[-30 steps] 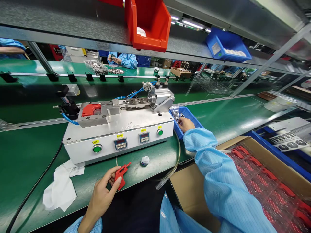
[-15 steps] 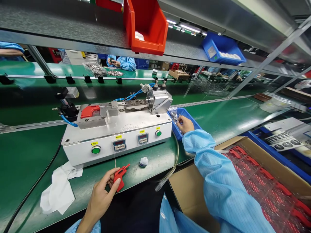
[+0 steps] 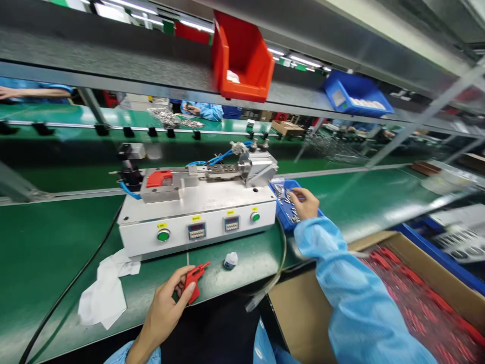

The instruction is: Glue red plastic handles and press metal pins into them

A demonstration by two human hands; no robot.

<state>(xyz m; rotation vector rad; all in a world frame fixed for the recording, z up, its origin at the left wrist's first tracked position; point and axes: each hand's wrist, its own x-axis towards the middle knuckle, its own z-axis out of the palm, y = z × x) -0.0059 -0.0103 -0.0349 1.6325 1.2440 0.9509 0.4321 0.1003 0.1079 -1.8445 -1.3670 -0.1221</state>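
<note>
My left hand (image 3: 164, 306) grips a small red plastic part (image 3: 194, 279) at the near edge of the green bench. My right hand (image 3: 305, 202), in a light blue sleeve, reaches into a blue tray (image 3: 282, 212) of small metal pieces; its fingers are curled over them, and whether they hold one is hidden. Between my hands stands a white machine (image 3: 197, 207) with green buttons and two counters. Another red part (image 3: 159, 178) sits in the fixture on top of it.
A white cloth (image 3: 104, 296) lies left of the machine, and a small white bottle (image 3: 230, 261) stands in front of it. A cardboard box of red parts (image 3: 413, 293) sits at right. Red bin (image 3: 242, 58) and blue bin (image 3: 356, 96) hang overhead. Another person's sleeves (image 3: 202, 110) show across the belt.
My right hand has shifted slightly within the blue tray. My left hand keeps the red part in the same place. The view has swung a little to the left.
</note>
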